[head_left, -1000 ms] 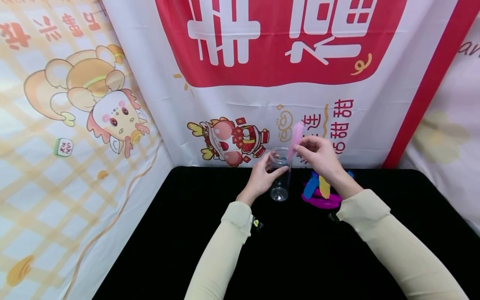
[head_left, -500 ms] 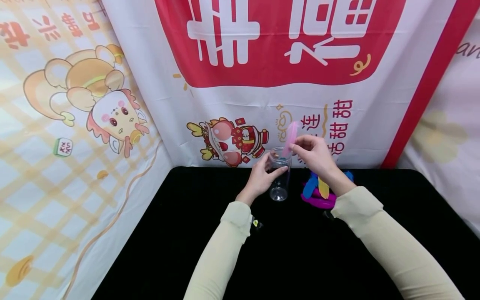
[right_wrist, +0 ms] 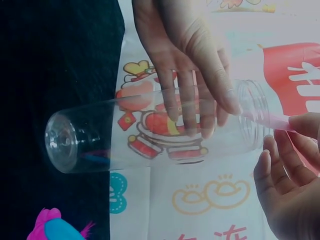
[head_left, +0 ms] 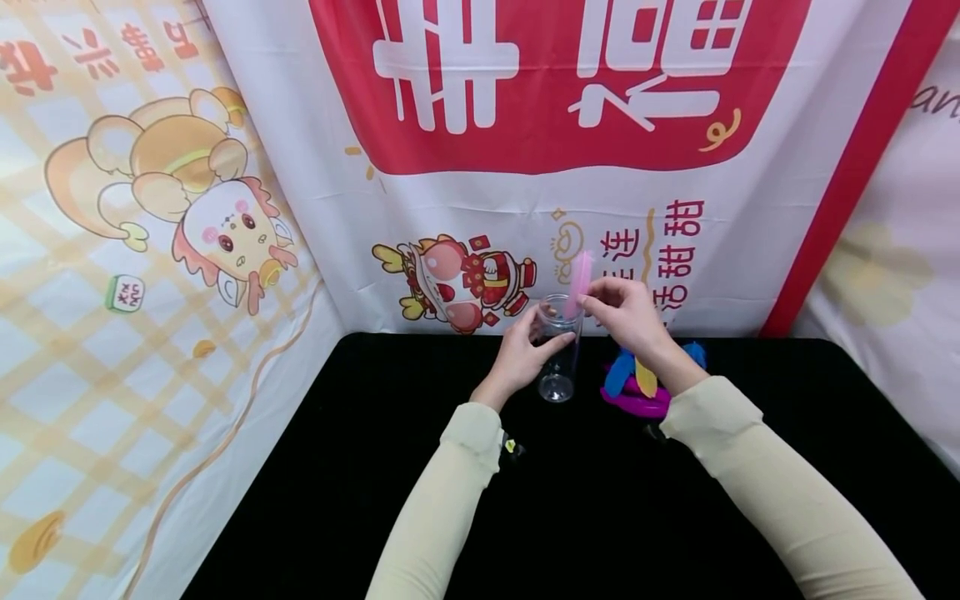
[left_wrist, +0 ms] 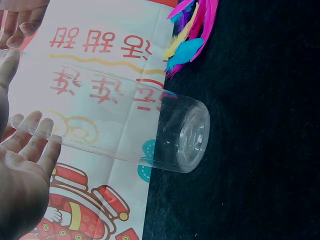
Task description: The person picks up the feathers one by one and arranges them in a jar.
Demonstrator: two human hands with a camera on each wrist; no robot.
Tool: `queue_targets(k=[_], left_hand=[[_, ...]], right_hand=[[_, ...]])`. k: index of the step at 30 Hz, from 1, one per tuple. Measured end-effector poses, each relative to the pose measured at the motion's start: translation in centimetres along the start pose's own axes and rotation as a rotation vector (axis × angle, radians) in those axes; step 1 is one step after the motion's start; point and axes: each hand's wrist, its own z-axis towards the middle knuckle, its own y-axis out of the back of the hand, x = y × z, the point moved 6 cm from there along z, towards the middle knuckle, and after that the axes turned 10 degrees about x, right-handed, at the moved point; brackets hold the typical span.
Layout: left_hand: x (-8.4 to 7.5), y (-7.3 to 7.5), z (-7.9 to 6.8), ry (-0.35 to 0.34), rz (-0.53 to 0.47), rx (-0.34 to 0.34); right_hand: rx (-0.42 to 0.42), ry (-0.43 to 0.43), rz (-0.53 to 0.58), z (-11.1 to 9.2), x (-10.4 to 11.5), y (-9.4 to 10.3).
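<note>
My left hand [head_left: 519, 357] grips a tall clear plastic jar [head_left: 558, 385] around its upper part, fingers on the far side and thumb on the near side. The jar stands upright, its uncapped mouth at the top. Above the mouth, my right hand [head_left: 628, 318] pinches a pink feather [head_left: 581, 277] between thumb and fingertips. The lower end of the feather [right_wrist: 270, 121] reaches into the threaded mouth in the right wrist view. Through the clear wall of the jar [left_wrist: 185, 132] in the left wrist view, no contents show.
A pile of magenta, blue and yellow feathers [head_left: 637, 402] lies on the black tabletop [head_left: 585, 517], right of the jar and partly hidden by my right forearm. Directly behind the table hangs a printed cloth backdrop [head_left: 450, 196].
My right hand has moved left and slightly down, taking the pink feather from beside the jar's rim into its mouth. My left hand and the jar have stayed almost still.
</note>
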Motion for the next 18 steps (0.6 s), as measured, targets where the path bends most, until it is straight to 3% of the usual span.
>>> queue_targets(k=[7,18], left_hand=[[0.1,0.0,-0.1,0.006,0.004,-0.006],[0.0,0.0,-0.1,0.007,0.019,-0.012]], right_hand=[[-0.016,0.013,-0.041,0.8,-2.8,-0.2],[-0.009,0.02,-0.075,1.2,-3.0,-0.7]])
